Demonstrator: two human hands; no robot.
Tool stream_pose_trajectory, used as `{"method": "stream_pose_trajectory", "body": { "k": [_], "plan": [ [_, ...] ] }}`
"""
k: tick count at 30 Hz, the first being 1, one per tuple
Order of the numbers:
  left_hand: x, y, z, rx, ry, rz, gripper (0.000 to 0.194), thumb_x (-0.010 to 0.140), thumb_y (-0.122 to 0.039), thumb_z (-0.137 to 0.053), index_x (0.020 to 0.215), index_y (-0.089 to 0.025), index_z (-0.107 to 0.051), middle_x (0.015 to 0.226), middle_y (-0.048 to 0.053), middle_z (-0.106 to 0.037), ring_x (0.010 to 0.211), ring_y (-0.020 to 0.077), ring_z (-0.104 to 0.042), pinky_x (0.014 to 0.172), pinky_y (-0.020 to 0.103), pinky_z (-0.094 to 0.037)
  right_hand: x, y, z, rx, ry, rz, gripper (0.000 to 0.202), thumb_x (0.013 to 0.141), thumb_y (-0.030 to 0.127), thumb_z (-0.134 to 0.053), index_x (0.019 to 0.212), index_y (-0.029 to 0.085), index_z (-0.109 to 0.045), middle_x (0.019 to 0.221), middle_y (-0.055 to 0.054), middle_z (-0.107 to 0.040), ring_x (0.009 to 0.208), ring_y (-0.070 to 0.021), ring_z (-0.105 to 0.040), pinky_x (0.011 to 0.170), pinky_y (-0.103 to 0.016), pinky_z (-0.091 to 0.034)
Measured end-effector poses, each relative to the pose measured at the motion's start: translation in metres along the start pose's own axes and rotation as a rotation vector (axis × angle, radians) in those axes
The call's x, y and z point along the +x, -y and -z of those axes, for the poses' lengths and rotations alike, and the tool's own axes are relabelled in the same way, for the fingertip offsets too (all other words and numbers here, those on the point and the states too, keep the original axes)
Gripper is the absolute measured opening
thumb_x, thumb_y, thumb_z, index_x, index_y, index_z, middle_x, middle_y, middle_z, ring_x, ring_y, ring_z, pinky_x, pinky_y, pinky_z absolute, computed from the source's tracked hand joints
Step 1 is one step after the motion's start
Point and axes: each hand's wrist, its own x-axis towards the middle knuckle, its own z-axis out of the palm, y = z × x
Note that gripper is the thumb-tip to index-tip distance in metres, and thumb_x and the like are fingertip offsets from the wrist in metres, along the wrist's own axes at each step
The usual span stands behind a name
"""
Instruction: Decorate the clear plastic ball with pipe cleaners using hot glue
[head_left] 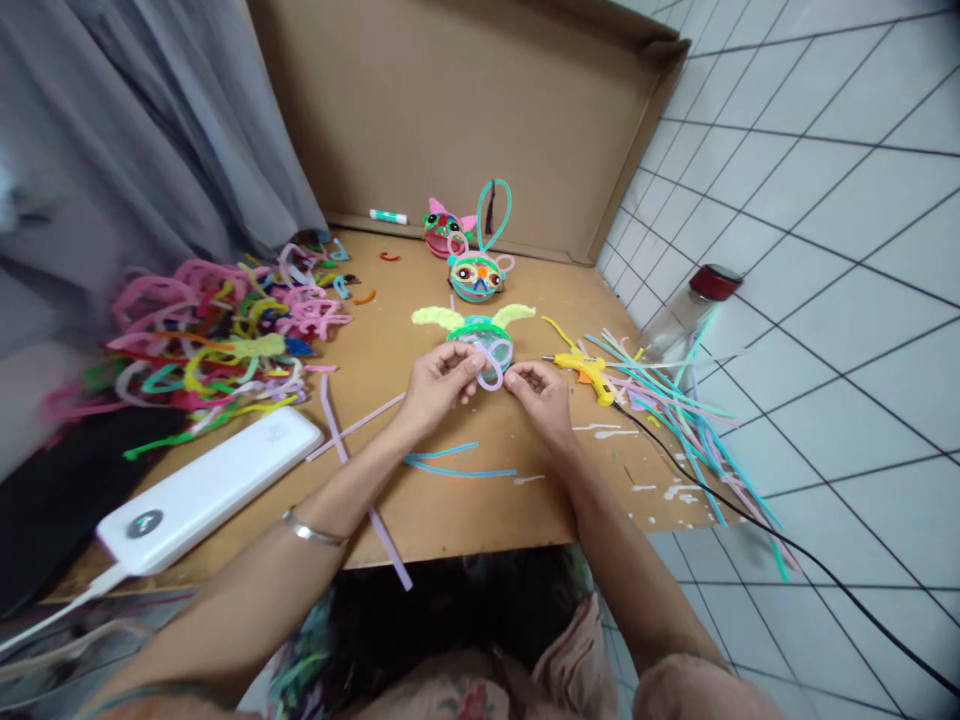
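Note:
Between thumb and fingertips my left hand pinches a pale lilac pipe cleaner bent into loops. Behind it sits a clear round ornament with a green band around it and two fuzzy yellow-green strips sticking out like ears or horns. My right hand is close by on the right, its thumb and index finger closed near the loops' edge. What those fingers hold, if anything, cannot be made out. Two decorated ornaments with faces stand farther back, one with a teal loop on top.
A yellow glue gun lies right of my hands, its black cord trailing off right. Loose pipe cleaners and a red-lidded jar are beside the tiled wall. At left are a colourful pipe-cleaner heap and a white power bank.

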Motion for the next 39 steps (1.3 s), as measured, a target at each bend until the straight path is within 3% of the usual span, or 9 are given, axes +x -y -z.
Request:
{"method": "stream_pose_trajectory", "body": {
  "k": [3, 5, 8, 11, 17, 20, 25, 30, 39],
  "plan": [
    [-0.001, -0.002, -0.001, -0.036, 0.028, 0.034, 0.045, 0.072, -0.056, -0.078, 0.078, -0.015, -0.063, 0.058, -0.001, -0.063, 0.041, 0.0058, -0.048, 0.04, 0.018, -0.039, 0.005, -0.009, 0.026, -0.413, -0.301, -0.013, 0.028, 0.087, 0.042, -0.053, 0.087, 0.018, -0.067, 0.085, -0.006, -0.071, 0.078, -0.0188, -0.062, 0.081, -0.035, -0.051],
    [-0.002, -0.003, -0.004, -0.065, 0.052, 0.039, 0.045, 0.072, -0.056, -0.079, 0.079, -0.015, -0.059, 0.066, 0.002, -0.069, 0.042, 0.0057, -0.049, 0.04, 0.018, -0.039, 0.011, -0.008, 0.047, -0.743, -0.396, -0.068, 0.031, 0.091, 0.035, -0.048, 0.101, 0.014, -0.067, 0.104, -0.013, -0.071, 0.097, -0.0238, -0.063, 0.093, -0.039, -0.047],
    [-0.004, -0.001, -0.009, -0.078, 0.103, 0.046, 0.046, 0.072, -0.055, -0.077, 0.081, -0.015, -0.058, 0.074, 0.004, -0.072, 0.042, 0.0048, -0.048, 0.04, 0.018, -0.038, 0.022, -0.002, 0.071, -1.173, -0.346, -0.253, 0.043, 0.094, 0.038, -0.048, 0.117, 0.006, -0.064, 0.123, -0.024, -0.064, 0.115, -0.0336, -0.06, 0.097, -0.044, -0.044],
    [-0.004, 0.002, -0.011, -0.073, 0.135, 0.053, 0.044, 0.073, -0.055, -0.076, 0.081, -0.015, -0.058, 0.071, 0.002, -0.068, 0.043, 0.0047, -0.045, 0.04, 0.018, -0.035, 0.032, -0.001, 0.076, -1.353, -0.234, -0.425, 0.055, 0.093, 0.048, -0.053, 0.119, 0.0, -0.063, 0.122, -0.03, -0.063, 0.115, -0.0397, -0.062, 0.093, -0.047, -0.047],
    [-0.003, 0.006, -0.008, -0.041, 0.186, 0.028, 0.046, 0.077, -0.057, -0.072, 0.068, -0.015, -0.057, 0.059, -0.003, -0.051, 0.046, 0.0046, -0.036, 0.043, 0.018, -0.026, 0.035, -0.016, 0.071, -1.366, -0.189, -0.481, 0.058, 0.093, 0.05, -0.054, 0.122, 0.0, -0.062, 0.123, -0.029, -0.064, 0.119, -0.0373, -0.063, 0.09, -0.042, -0.051],
    [-0.005, 0.004, -0.009, -0.065, 0.216, 0.054, 0.044, 0.078, -0.057, -0.071, 0.074, -0.014, -0.063, 0.063, -0.002, -0.052, 0.048, 0.0049, -0.036, 0.043, 0.019, -0.026, 0.033, -0.019, 0.074, -1.312, -0.212, -0.481, 0.055, 0.094, 0.049, -0.052, 0.121, 0.002, -0.063, 0.126, -0.028, -0.063, 0.12, -0.037, -0.062, 0.092, -0.042, -0.051],
    [-0.01, 0.004, -0.013, -0.27, 0.32, 0.194, 0.042, 0.075, -0.048, -0.079, 0.1, -0.014, -0.072, 0.079, 0.002, -0.062, 0.058, 0.0074, -0.052, 0.053, 0.021, -0.045, 0.035, -0.019, 0.078, -1.241, -0.256, -0.531, 0.055, 0.089, 0.05, -0.059, 0.119, 0.004, -0.064, 0.121, -0.027, -0.067, 0.117, -0.0364, -0.064, 0.09, -0.042, -0.051],
    [-0.012, 0.01, -0.011, -0.454, 0.417, 0.307, 0.046, 0.081, -0.035, -0.079, 0.121, -0.017, -0.067, 0.09, 0.004, -0.066, 0.072, 0.011, -0.064, 0.068, 0.025, -0.056, 0.036, -0.02, 0.081, -1.158, -0.295, -0.564, 0.049, 0.083, 0.051, -0.064, 0.109, 0.01, -0.069, 0.105, -0.022, -0.073, 0.099, -0.0338, -0.07, 0.077, -0.038, -0.051],
    [-0.009, 0.014, -0.01, -0.484, 0.402, 0.295, 0.034, 0.083, -0.032, -0.077, 0.11, -0.013, -0.067, 0.08, 0.001, -0.064, 0.062, 0.0075, -0.06, 0.059, 0.02, -0.052, 0.026, -0.023, 0.073, -1.06, -0.524, -0.141, 0.051, 0.077, 0.048, -0.064, 0.114, 0.011, -0.064, 0.115, -0.019, -0.063, 0.099, -0.0319, -0.062, 0.08, -0.04, -0.048]
  ]
}}
